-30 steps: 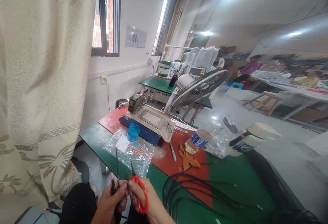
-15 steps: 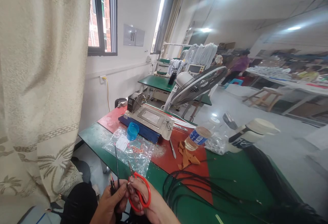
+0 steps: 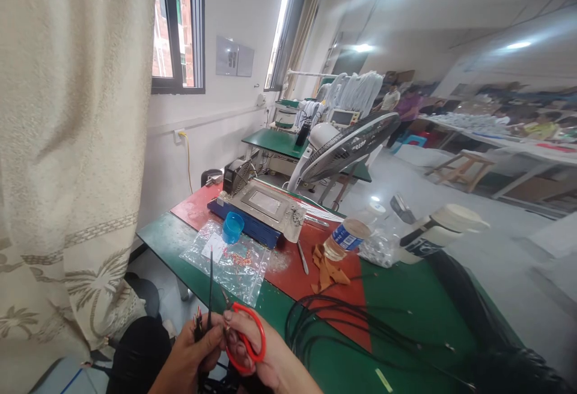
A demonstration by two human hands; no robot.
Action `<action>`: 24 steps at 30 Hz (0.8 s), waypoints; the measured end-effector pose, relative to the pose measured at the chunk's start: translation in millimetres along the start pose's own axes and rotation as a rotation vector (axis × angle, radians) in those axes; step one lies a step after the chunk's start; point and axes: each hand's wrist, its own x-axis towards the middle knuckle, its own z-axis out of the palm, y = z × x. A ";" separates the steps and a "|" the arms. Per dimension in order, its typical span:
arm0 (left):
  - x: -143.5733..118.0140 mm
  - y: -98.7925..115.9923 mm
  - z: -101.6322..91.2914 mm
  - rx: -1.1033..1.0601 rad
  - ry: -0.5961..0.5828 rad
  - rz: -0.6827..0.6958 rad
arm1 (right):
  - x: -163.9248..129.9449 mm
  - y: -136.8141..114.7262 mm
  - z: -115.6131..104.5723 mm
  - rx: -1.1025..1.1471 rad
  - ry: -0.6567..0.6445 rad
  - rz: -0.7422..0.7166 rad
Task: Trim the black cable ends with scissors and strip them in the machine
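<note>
Bench: your green table (image 3: 406, 316) is crowded, and you work in front of its near edge, over your lap. A cut piece could fall to the floor there, I think.
Cable bundle: the black coil (image 3: 360, 334) lies on the table just right of your hands. If you pull the wire hard, the loops may slide or tangle.
Bottle: the plastic bottle (image 3: 345, 239) lies on its side on the red mat, well apart from your hands. A dragged loop could roll it.
Bag: the clear bag (image 3: 229, 261) with small red parts lies flat near the table edge. A careless elbow may push it off.
Left hand: your left hand (image 3: 192, 355) is closed around the black wire (image 3: 210, 283), which stands up from your fingers; coloured wire ends show beside it.
Right hand: your right hand (image 3: 265, 361) has fingers through the red scissors (image 3: 246, 337). How far the blades are open, I cannot tell.
Main risk: the blade tips are very close to your left fingertips, so a slip could nick the skin or cut the inner strands.
</note>
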 end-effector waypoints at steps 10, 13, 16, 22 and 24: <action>3.3 -3.4 0.4 0.001 0.088 0.035 | 0.0 3.2 0.2 -0.010 -0.050 -0.170; 3.5 -4.1 1.1 0.012 0.100 0.049 | -1.0 4.8 2.2 -0.034 -0.047 -0.250; 2.6 -3.8 2.2 0.017 0.125 0.053 | 0.1 9.2 0.7 -0.079 0.000 -0.290; 3.5 -4.7 2.9 0.026 0.171 0.039 | 0.6 14.1 -4.7 -0.243 0.067 -0.336; 3.6 -5.0 3.3 0.011 0.163 0.030 | -0.5 12.3 -3.6 -0.157 0.039 -0.310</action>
